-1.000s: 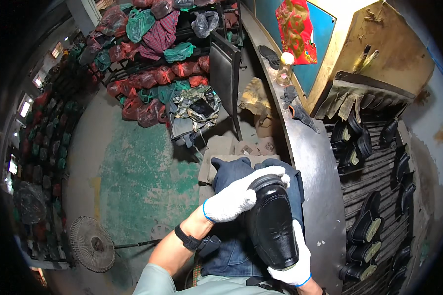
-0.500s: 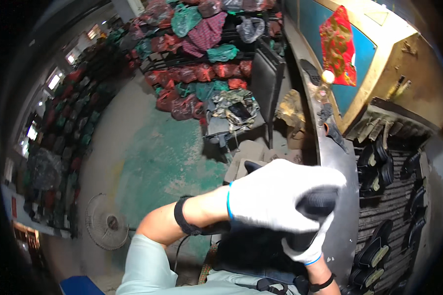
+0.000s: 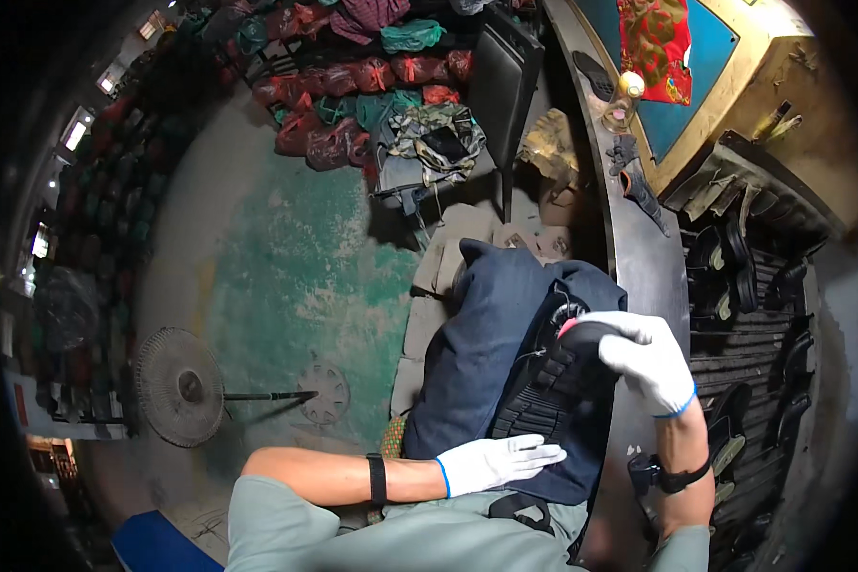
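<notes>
The black shoe (image 3: 531, 405) lies sole-up on denim-like trousers (image 3: 486, 334), seemingly cradled there, its tread ridged and rubbery. At three o'clock, the right hand (image 3: 650, 364) pinches a curved, pink-edged dark piece (image 3: 591, 335); at seven, the left hand (image 3: 496, 465) lies flat, perhaps to steady. Beyond, at two, runs the smooth metal table (image 3: 653, 276).

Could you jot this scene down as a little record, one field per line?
Shoe: dark, treaded sole up, on the lap
Left hand: white-gloved, fingers extended by the shoe's near end; contact unclear
Right hand: white-gloved, gripping a dark curved piece at the shoe's far end
Right side: metal ledge; more shoes beyond
Left side: fan
Ahead: chair with camouflage cloth
</notes>
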{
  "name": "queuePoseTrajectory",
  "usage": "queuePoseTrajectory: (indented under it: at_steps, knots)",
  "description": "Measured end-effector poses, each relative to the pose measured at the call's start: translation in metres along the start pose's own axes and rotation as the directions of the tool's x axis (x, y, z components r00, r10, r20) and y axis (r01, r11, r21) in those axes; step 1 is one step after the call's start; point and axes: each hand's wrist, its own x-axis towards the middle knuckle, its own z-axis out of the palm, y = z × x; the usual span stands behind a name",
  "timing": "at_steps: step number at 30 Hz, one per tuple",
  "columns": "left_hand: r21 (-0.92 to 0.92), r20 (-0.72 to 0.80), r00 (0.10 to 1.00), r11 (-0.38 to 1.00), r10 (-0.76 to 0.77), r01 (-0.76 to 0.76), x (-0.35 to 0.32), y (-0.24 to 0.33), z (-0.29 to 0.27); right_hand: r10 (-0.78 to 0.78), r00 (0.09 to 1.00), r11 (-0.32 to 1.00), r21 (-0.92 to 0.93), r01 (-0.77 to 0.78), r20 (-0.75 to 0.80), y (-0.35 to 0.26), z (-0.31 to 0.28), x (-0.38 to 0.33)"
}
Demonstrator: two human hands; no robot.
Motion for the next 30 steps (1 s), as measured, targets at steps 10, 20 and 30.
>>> queuePoseTrajectory:
  at_steps: [10,20,30]
  knots:
    - [-0.772,0.167,0.925,0.538,-0.341,0.338,-0.012,0.018,-0.026,-0.362,0.754,0.532,-0.544,0.65,0.548,0.014,0.025,-0.07]
    - [-0.934,-0.044,0.806,0.31,-0.59,0.176,-0.002,-0.123,-0.086,-0.398,0.866,0.843,-0.25,0.476,0.304,0.041,0.021,-0.034]
    - [-0.699,0.544,0.448,-0.089,-0.709,0.709,0.037,-0.172,-0.093,0.146,0.849,0.982,0.179,-0.062,-0.508,0.053,0.065,-0.019]
